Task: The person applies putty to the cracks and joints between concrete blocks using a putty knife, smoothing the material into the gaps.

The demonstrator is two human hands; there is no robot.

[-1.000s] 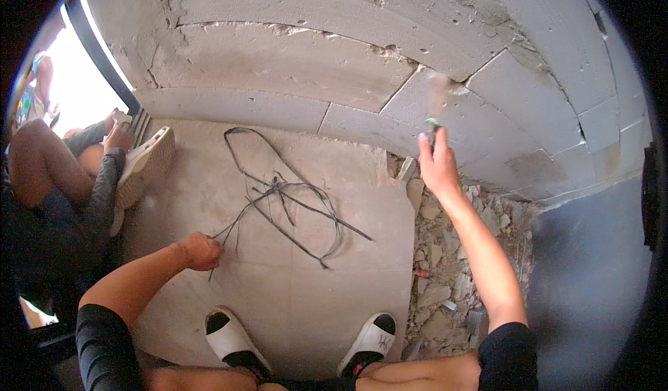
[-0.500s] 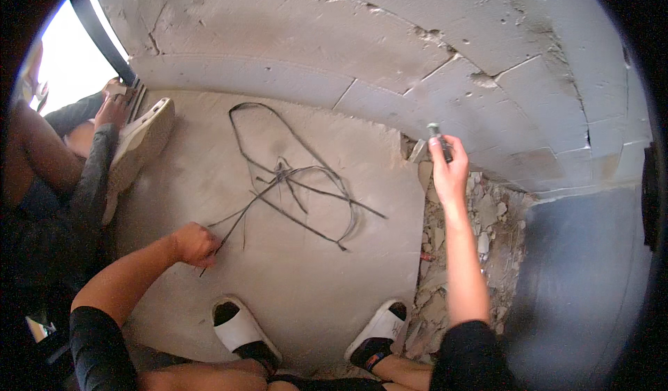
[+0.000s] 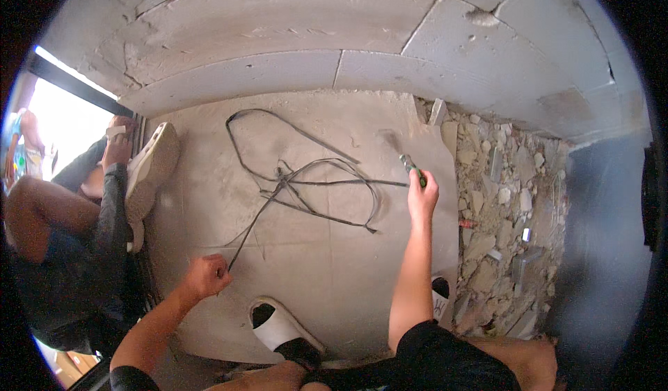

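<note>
A grey block wall (image 3: 278,22) curves across the top, its faces smooth but pitted, its joints chipped; the frame's dark rim cuts off its upper part. Below it lies a pale, dusty floor (image 3: 355,266), flat and matt, with a ragged right edge. At the left sits another person (image 3: 62,279), cut off by the rim and lost in shadow; what that person's hands hold is only a small pale piece, hard to make out. At the far right stands a smooth blue-grey panel (image 3: 605,217), dim toward its lower end. Between floor and panel runs a strip of rubble (image 3: 501,210), rough broken lumps and flat shards. The thin, dark cord (image 3: 282,178) lies on the floor near the middle, in long flat loops round one knot. The left slipper (image 3: 278,332) is white, with a dark sock inside; the right slipper (image 3: 440,307) is mostly behind the forearm. The two hands are well apart. The left hand (image 3: 207,275) is closed on one end of the cord, fingers hiding the tip. The right hand (image 3: 423,194) grips the dark, green-marked handle of a tool (image 3: 408,162), whose far end is blurred.
</note>
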